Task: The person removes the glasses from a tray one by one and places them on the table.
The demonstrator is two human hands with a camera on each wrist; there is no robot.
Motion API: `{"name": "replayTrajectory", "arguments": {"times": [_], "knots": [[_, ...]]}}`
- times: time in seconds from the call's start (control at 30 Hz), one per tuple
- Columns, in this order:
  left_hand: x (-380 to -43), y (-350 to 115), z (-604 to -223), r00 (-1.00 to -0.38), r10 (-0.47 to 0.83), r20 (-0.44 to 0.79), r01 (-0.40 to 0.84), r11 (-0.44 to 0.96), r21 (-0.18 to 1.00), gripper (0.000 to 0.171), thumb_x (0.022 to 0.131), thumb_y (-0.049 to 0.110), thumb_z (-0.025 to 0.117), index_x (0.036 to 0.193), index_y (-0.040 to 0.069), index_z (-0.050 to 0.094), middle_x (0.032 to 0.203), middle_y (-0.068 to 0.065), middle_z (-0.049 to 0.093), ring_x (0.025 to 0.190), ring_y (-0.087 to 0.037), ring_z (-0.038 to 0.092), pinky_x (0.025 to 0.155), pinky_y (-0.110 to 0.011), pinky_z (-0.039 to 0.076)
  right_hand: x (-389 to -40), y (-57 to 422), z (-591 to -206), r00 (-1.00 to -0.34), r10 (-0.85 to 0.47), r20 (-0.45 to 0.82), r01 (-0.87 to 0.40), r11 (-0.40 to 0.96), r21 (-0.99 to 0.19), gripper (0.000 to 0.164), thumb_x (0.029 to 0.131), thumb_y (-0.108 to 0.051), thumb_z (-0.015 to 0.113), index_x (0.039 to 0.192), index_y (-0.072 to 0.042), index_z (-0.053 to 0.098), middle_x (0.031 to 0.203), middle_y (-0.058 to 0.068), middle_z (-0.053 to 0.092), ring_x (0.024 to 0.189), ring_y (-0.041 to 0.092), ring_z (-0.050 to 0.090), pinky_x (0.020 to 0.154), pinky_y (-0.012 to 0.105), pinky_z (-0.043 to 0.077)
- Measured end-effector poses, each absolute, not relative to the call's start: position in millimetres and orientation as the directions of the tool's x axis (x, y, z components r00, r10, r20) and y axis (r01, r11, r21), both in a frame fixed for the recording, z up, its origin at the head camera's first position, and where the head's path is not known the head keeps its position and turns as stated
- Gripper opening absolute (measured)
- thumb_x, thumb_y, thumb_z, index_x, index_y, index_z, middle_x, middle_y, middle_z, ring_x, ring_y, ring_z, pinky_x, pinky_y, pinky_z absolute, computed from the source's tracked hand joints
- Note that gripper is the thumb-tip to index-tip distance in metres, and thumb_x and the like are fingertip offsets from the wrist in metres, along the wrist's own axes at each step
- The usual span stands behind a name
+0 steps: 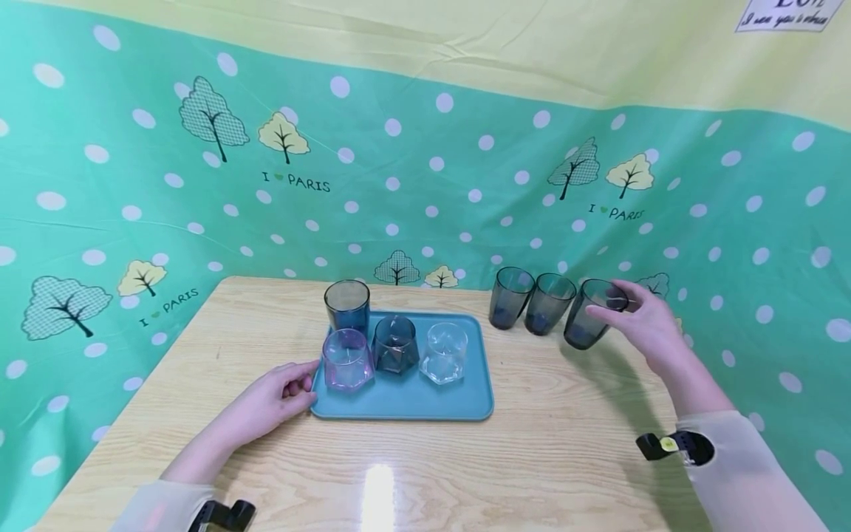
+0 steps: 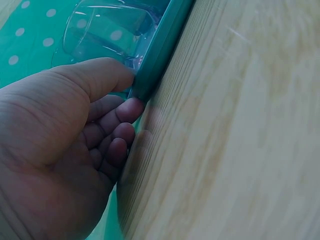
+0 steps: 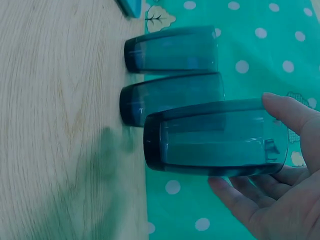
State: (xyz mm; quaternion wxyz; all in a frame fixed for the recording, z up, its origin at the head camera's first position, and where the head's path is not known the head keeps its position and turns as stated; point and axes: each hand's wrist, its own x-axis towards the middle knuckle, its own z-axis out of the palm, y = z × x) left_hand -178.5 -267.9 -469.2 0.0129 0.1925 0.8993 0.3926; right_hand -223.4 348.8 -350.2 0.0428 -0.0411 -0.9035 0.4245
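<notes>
My right hand (image 1: 648, 325) has its grip round the rim end of a dark tumbler (image 1: 590, 313), thumb on one side and fingers (image 3: 240, 197) curled under the other, as the right wrist view shows plainly. That tumbler is the rightmost of three at the back right of the counter (image 1: 565, 458), and its base looks just clear of the wood, though I cannot tell for certain whether it is lifted or resting. It leans a little toward the other two. The middle tumbler (image 1: 548, 303) stands just beside it, and the left tumbler (image 1: 510, 297) stands next to that; all three are the same smoky blue-grey and sit close in a row, well apart from the tray (image 1: 465, 403).

My left hand (image 1: 282, 395) is at the near left corner of the teal tray. From the left wrist view, my thumb lies over the tray's raised edge (image 2: 160, 55) and my fingertips (image 2: 131, 111) press against its side from below, so the grip is narrow and pinching the rim.

On the tray are four glasses. A pink faceted glass (image 1: 347, 360) stands nearest my left hand, at the front left. A dark faceted glass (image 1: 395, 346) stands just to its right, and a clear faceted glass (image 1: 445, 353) further right. Behind the pink one, at the back left corner, stands a tall dark glass (image 1: 347, 305).

A green spotted cloth (image 1: 425, 192) with trees printed on it hangs behind the counter.
</notes>
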Motion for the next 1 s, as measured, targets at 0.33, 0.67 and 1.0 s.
{"name": "replayTrajectory", "arguments": {"times": [0.33, 0.67, 1.0], "knots": [[-178, -269, -469, -0.926, 0.355, 0.128, 0.336, 0.620, 0.709, 0.059, 0.100, 0.010, 0.081, 0.151, -0.011, 0.059, 0.101, 0.004, 0.061, 0.092, -0.011, 0.055, 0.078, -0.026, 0.051, -233, 360, -357, -0.989, 0.143, 0.031, 0.067, 0.630, -0.773, 0.106, 0.099, -0.056, 0.080, 0.175, -0.006, 0.026, 0.164, 0.023, 0.046, 0.146, 0.043, 0.044, 0.110, 0.056, 0.043], [-178, -269, -471, -0.927, 0.353, 0.126, 0.332, 0.617, 0.713, 0.060, 0.100, 0.011, 0.081, 0.152, -0.010, 0.059, 0.101, 0.004, 0.062, 0.091, -0.011, 0.055, 0.078, -0.026, 0.051, -249, 364, -371, -0.985, 0.171, 0.032, 0.081, 0.613, -0.786, 0.106, 0.101, -0.053, 0.079, 0.175, -0.003, 0.022, 0.165, 0.026, 0.043, 0.144, 0.043, 0.046, 0.114, 0.059, 0.044], [-180, -269, -472, -0.926, 0.355, 0.125, 0.332, 0.611, 0.718, 0.060, 0.100, 0.011, 0.081, 0.152, -0.010, 0.059, 0.100, 0.004, 0.062, 0.091, -0.011, 0.055, 0.076, -0.026, 0.050, -256, 363, -378, -0.981, 0.193, 0.027, 0.092, 0.582, -0.808, 0.108, 0.099, -0.051, 0.082, 0.175, -0.003, 0.022, 0.164, 0.027, 0.044, 0.148, 0.046, 0.044, 0.120, 0.064, 0.038]]}}
